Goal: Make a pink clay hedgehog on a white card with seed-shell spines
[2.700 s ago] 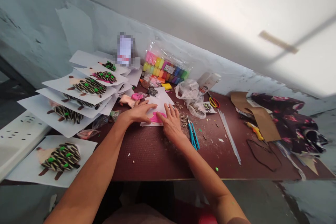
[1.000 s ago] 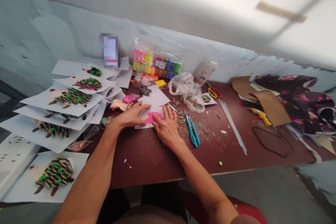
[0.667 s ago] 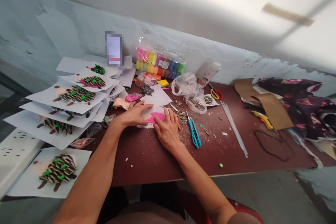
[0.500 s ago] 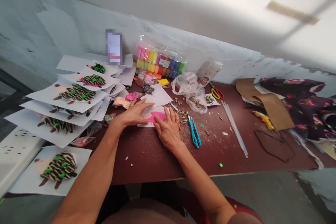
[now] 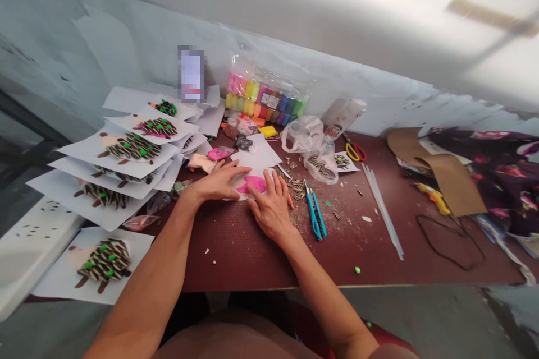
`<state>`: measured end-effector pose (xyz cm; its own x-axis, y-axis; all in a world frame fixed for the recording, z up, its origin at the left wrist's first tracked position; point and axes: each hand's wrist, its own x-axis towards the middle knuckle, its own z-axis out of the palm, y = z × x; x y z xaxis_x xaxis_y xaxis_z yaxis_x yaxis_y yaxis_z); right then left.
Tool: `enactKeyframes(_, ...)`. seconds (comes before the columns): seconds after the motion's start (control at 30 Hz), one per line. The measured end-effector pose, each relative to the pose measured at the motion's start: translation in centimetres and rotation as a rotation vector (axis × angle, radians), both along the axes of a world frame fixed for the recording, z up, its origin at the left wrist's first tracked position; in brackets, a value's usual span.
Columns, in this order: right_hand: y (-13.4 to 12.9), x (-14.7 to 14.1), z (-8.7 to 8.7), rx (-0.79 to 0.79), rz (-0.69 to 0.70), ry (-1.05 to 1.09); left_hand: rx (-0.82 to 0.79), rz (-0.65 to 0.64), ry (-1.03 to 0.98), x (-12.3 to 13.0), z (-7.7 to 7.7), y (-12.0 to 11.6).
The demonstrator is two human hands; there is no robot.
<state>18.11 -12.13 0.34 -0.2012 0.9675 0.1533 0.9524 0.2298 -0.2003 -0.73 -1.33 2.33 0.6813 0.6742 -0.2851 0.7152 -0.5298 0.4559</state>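
Both hands lie open and flat, gripping nothing: the left hand (image 5: 218, 183), fingers spread, rests on a white paper sheet (image 5: 233, 197), and the right hand (image 5: 270, 208) sits at the edge of a patch of pink modelling clay (image 5: 251, 184) on that same sheet. The patch carries no seeds yet. Left of the sheet, fanned paper sheets (image 5: 126, 148) already bear rows of striped sunflower seeds (image 5: 132, 147) dotted with green clay, above small brown legs. Right of the sheet lie a scatter of loose seeds (image 5: 298, 189) and blue-handled snips (image 5: 315, 216); beyond it sits a bag of multicoloured clay (image 5: 266, 98). All of it rests on a dark red table (image 5: 236, 261), flecked with scraps.
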Motion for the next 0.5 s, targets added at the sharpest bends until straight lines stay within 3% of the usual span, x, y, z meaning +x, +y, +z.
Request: enactKeyframes(0.5,-0.3,-1.2,0.5,-0.049,0.073,-0.001,-0.001,0.013,-0.016,0.0,-0.3,-0.1)
